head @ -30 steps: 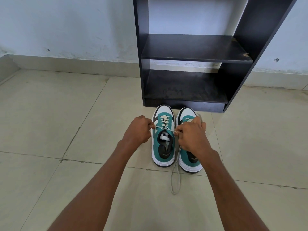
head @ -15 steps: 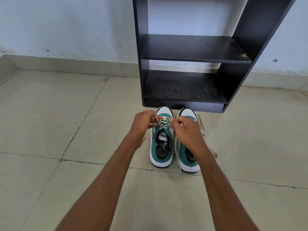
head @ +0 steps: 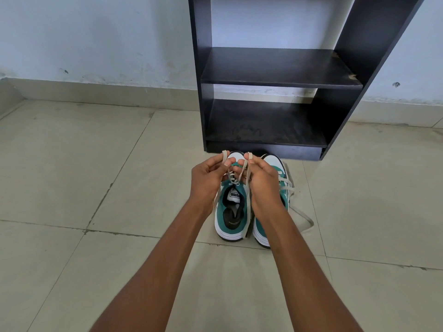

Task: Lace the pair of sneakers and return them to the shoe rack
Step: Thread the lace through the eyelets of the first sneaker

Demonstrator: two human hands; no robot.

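Note:
Two teal-and-white sneakers stand side by side on the floor, toes toward the black shoe rack. Over the left sneaker my left hand pinches one folded loop of its beige lace, and my right hand pinches a second loop; the two loops stand up close together above a knot at the tongue. My right hand and forearm hide much of the right sneaker. That shoe's lace trails loose on the floor to the right.
The rack has two bare dark shelves, the lower one just beyond the shoe toes. Pale floor tiles spread all around, and a light wall with a skirting runs behind.
My hands, pulling the lace ends apart sideways a second ago, have come together and risen. Each now holds a folded loop upright above the left sneaker.

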